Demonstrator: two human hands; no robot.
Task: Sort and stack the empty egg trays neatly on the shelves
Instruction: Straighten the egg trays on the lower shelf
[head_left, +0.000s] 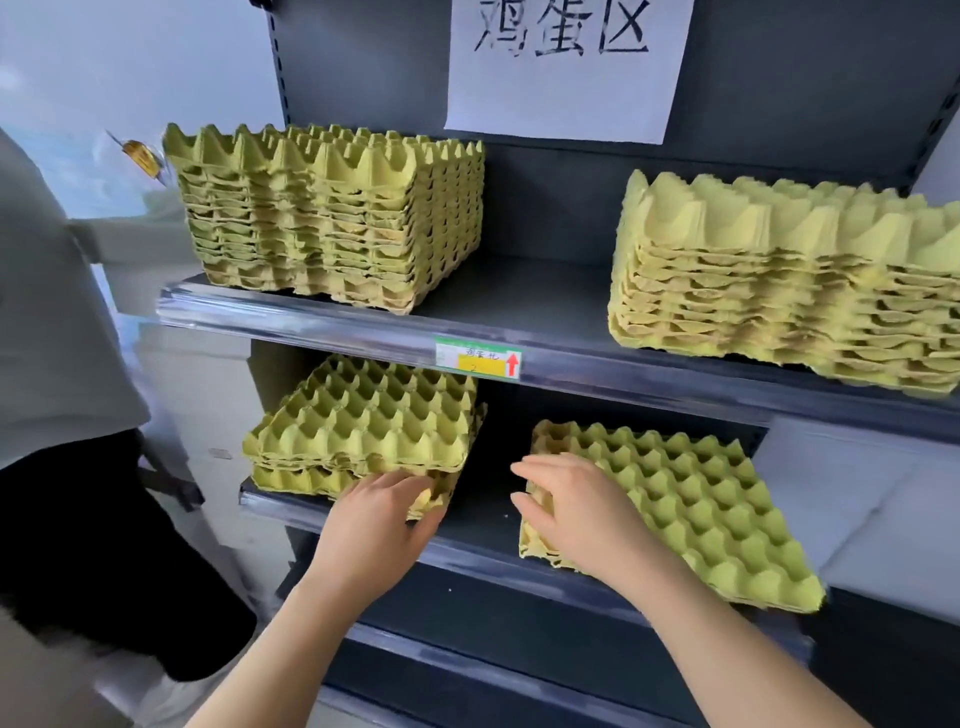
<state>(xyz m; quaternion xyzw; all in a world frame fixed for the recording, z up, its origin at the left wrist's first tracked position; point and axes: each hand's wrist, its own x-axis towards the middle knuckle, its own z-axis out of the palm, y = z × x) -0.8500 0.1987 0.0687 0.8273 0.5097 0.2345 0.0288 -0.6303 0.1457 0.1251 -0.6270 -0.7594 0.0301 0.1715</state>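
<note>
My left hand (382, 512) pinches the small stack's (363, 431) front corner; my right hand (563, 506) rests open on the loose trays (691, 509). Light, soft pulp — best lifted by opposite edges.

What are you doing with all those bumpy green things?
A person is tidying empty egg trays on shelves. The left hand touches the corner of the small stack on the lower shelf, and the right hand rests on the flat trays beside it. Two taller stacks sit on the shelf above.
</note>
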